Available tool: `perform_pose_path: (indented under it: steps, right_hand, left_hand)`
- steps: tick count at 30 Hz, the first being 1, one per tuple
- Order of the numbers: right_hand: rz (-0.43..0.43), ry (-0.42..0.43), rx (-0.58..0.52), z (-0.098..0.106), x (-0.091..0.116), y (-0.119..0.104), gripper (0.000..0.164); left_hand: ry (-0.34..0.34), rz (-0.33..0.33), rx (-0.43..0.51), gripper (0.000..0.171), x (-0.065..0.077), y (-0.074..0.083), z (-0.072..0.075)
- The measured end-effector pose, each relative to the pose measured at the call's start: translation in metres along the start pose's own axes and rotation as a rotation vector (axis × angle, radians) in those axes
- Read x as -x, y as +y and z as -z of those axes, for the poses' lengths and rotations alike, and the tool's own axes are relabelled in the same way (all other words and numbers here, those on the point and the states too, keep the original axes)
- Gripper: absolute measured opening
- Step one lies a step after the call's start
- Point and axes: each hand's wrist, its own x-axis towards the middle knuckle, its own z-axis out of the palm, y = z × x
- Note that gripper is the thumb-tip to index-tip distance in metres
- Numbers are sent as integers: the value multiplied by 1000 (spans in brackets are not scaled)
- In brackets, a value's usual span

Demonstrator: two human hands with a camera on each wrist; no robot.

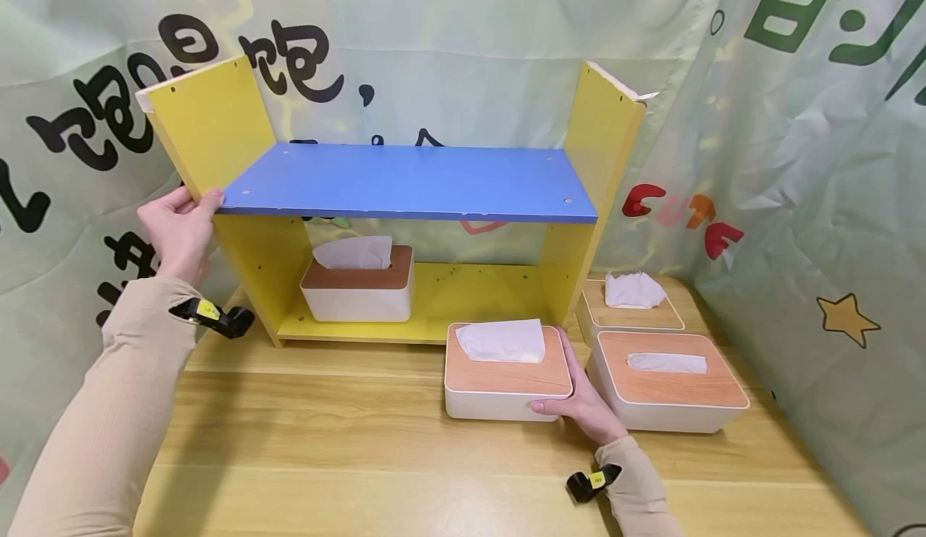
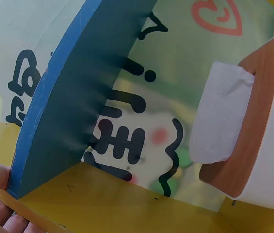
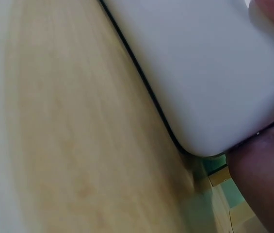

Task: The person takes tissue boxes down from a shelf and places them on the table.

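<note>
In the head view a shelf unit with yellow sides and a blue board stands on the table. My left hand grips its left side panel at the blue board's front corner. The thumb touches the board's edge in the left wrist view. My right hand holds the right end of a white tissue box with a wood-look lid, just in front of the unit. The right wrist view shows that box's white wall close up. Another tissue box sits on the lower yellow shelf, at the left.
Right of the unit, a tissue box with a wood-look lid stands in front of a second tissue box. Printed cloth hangs behind and at both sides of the wooden table. A camera is strapped to each wrist.
</note>
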Motion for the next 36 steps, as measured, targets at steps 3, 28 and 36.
perform_pose_path:
  steps: [3, 28, 36]
  right_hand:
    - [2, -4, -4, 0, 0, 0, 130]
    - [4, 3, 10, 0, 0, 0, 129]
    - [-2, 2, 6, 0, 0, 0, 130]
  left_hand:
    - [4, 2, -5, 45, 0, 0, 0]
    - [-4, 1, 5, 46, 1, 0, 1]
    - [0, 2, 13, 44, 2, 1, 0]
